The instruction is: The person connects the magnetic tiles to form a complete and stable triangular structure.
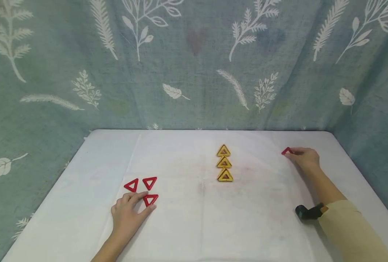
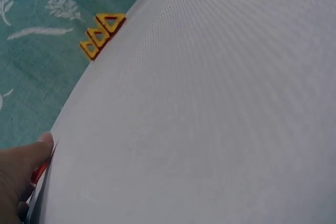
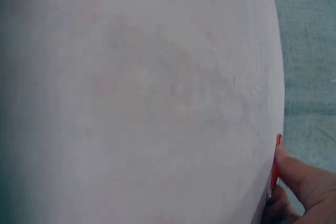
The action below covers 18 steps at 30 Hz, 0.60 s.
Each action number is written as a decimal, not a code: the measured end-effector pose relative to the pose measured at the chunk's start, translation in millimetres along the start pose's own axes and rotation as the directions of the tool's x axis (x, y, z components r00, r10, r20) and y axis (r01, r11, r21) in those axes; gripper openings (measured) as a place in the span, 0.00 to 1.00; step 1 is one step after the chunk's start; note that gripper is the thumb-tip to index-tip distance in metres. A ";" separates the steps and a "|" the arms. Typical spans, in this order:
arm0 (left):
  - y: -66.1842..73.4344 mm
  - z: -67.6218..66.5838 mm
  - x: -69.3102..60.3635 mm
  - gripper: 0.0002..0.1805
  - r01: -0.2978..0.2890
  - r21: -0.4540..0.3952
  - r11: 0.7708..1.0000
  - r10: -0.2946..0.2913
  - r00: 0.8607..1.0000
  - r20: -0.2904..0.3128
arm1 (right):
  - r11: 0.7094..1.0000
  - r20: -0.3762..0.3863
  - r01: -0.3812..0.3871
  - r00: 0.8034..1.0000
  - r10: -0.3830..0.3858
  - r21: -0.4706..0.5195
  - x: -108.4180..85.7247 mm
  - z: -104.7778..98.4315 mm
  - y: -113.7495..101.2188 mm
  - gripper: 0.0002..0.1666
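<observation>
On the left of the white table my left hand [image 1: 128, 214] has its thumb and a finger at opposite sides of a red triangle frame [image 1: 150, 199], pinching it. Two more red triangle frames lie just beyond that hand, a left one [image 1: 132, 185] and a right one [image 1: 149, 183]. At the far right, my right hand [image 1: 305, 159] pinches another red triangle [image 1: 286, 150] by its edge; the fingers partly cover it. In the right wrist view this red piece [image 3: 274, 174] shows edge-on beside the thumb. Three yellow triangles form a column mid-table, the nearest [image 1: 225, 175] lowest.
A white cloth covers the table [image 1: 180, 225]. Behind and beside it hangs a green-blue curtain [image 1: 194, 91] with white leaf prints. A dark device [image 1: 308, 212] sits at the right wrist, by the pale yellow sleeve [image 1: 351, 229].
</observation>
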<state>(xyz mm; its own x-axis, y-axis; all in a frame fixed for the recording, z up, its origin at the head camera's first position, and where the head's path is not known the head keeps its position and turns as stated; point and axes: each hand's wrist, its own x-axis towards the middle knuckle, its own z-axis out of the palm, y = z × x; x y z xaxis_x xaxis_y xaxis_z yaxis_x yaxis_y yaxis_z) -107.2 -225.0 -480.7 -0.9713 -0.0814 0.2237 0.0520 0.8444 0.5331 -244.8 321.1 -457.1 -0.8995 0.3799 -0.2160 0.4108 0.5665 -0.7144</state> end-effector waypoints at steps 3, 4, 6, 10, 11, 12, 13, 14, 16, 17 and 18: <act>-7.0 1.5 -1.7 0.28 -0.066 -0.030 0.997 0.066 0.998 0.002 | 0.999 0.041 0.038 0.998 -0.037 -0.037 -1.2 -1.8 2.2 0.35; -9.7 0.0 -2.9 0.28 -0.086 -0.042 0.995 0.086 0.996 0.004 | 0.997 0.056 0.052 0.997 -0.049 -0.051 -1.9 -0.6 3.1 0.35; -13.5 -2.4 -5.1 0.26 -0.123 -0.060 0.991 0.123 0.992 -0.006 | 0.994 0.077 0.072 0.995 -0.066 -0.081 -3.4 1.7 3.5 0.35; -11.0 -4.5 -5.0 0.22 -0.159 -0.075 0.984 0.157 0.987 -0.039 | 0.989 0.120 0.106 0.988 -0.093 -0.102 -10.3 -0.4 1.5 0.36; -9.5 -4.2 -4.1 0.22 -0.167 -0.070 0.984 0.163 0.985 -0.049 | 0.987 0.135 0.119 0.985 -0.105 -0.105 -12.6 -1.8 1.8 0.37; -8.1 -4.0 -3.1 0.22 -0.171 -0.067 0.983 0.167 0.984 -0.054 | 0.985 0.149 0.137 0.982 -0.120 -0.108 -15.2 -3.3 2.7 0.37; -7.2 -3.8 -1.9 0.22 -0.173 -0.065 0.983 0.170 0.984 -0.051 | 0.981 0.162 0.163 0.976 -0.144 -0.108 -17.5 -4.5 4.4 0.38; -6.6 -3.6 -0.5 0.23 -0.177 -0.065 0.982 0.174 0.984 -0.048 | 0.976 0.170 0.189 0.971 -0.169 -0.108 -19.6 -5.3 6.4 0.38; -6.0 -2.8 2.8 0.23 -0.187 -0.062 0.980 0.185 0.982 -0.037 | 0.967 0.177 0.233 0.961 -0.212 -0.107 -24.0 -5.8 10.3 0.38; -5.5 -2.3 4.6 0.23 -0.189 -0.064 0.980 0.187 0.982 -0.029 | 0.962 0.177 0.252 0.957 -0.231 -0.108 -26.3 -5.5 11.9 0.37; -4.8 -2.0 6.4 0.23 -0.189 -0.067 0.980 0.188 0.982 -0.022 | 0.956 0.174 0.272 0.952 -0.250 -0.110 -28.7 -5.3 13.2 0.36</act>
<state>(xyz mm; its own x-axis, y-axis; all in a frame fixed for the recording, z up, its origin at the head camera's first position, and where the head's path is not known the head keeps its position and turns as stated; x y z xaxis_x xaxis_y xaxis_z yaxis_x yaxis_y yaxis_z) -113.2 -230.6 -480.2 -0.9388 0.0668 0.3379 0.2500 0.8071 0.5350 -212.8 321.5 -456.9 -0.9854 0.0930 -0.1424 0.1650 0.7255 -0.6681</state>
